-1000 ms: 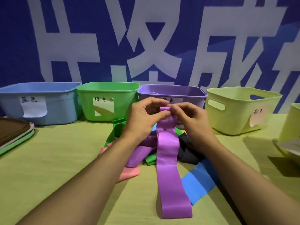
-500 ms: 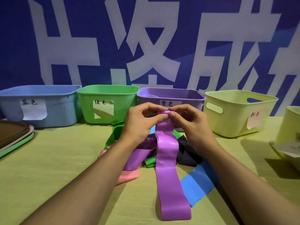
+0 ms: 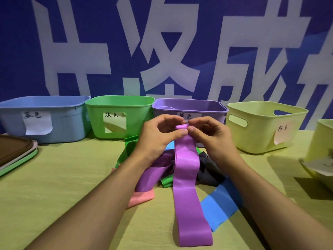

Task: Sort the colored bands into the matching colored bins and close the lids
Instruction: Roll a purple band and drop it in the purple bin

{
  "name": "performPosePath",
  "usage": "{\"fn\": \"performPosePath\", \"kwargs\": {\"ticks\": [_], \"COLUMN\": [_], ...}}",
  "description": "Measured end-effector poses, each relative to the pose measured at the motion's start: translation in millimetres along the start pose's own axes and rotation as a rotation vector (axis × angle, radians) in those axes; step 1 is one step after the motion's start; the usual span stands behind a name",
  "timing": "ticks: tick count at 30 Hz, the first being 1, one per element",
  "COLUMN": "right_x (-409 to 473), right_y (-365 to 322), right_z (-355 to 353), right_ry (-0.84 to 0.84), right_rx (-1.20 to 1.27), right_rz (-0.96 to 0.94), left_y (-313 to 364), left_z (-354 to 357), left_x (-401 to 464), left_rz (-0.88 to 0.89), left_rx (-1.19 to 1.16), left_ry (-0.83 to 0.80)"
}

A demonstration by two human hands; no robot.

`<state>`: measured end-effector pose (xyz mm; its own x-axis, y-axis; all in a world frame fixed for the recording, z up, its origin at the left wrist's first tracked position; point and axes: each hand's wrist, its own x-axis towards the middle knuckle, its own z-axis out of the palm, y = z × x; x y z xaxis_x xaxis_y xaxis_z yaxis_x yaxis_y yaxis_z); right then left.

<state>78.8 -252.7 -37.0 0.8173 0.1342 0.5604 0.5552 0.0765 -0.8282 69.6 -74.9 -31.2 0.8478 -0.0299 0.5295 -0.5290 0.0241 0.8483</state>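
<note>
A long purple band (image 3: 187, 186) hangs from both hands and trails toward me on the table. My left hand (image 3: 158, 138) and my right hand (image 3: 210, 139) pinch its curled top end in front of the purple bin (image 3: 207, 107). Under my wrists lies a pile: a second purple band (image 3: 153, 174), green bands (image 3: 128, 150), a pink band (image 3: 142, 197), a black band (image 3: 207, 170) and a blue band (image 3: 219, 204). The blue bin (image 3: 59, 120), green bin (image 3: 133, 112) and a pale yellow bin (image 3: 264, 121) stand in the back row, all without lids.
Stacked lids (image 3: 14, 154), brown on top and green beneath, lie at the left edge. Another pale yellow bin (image 3: 322, 141) with a paper label sits at the right edge. A blue banner wall stands right behind the bins. The table has a yellow-green cloth (image 3: 63, 186).
Both hands have kept their pinch on the purple band's top end and rolled it a little. The band's lower end has barely shifted on the table.
</note>
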Motion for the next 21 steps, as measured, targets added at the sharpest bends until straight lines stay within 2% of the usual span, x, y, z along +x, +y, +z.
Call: {"fn": "performPosePath", "kwargs": {"ticks": [6,12,21], "right_x": [0.0,-0.2,-1.6], "right_y": [-0.7,-0.2,-1.3], "right_z": [0.9,1.7,2.9], "right_ry": [0.009,0.013,0.053], "right_rx": [0.01,-0.022,-0.023], "right_rz": [-0.022,-0.023,0.096], "left_y": [-2.4,-8.1,-3.5], "left_z": [5.8,3.4,5.0], "left_x": [-0.6,1.5,-1.0], "left_rz": [-0.081,-0.106,-0.084], "left_rx": [0.087,0.058,-0.026], "left_ry": [0.047,0.079,0.048]}}
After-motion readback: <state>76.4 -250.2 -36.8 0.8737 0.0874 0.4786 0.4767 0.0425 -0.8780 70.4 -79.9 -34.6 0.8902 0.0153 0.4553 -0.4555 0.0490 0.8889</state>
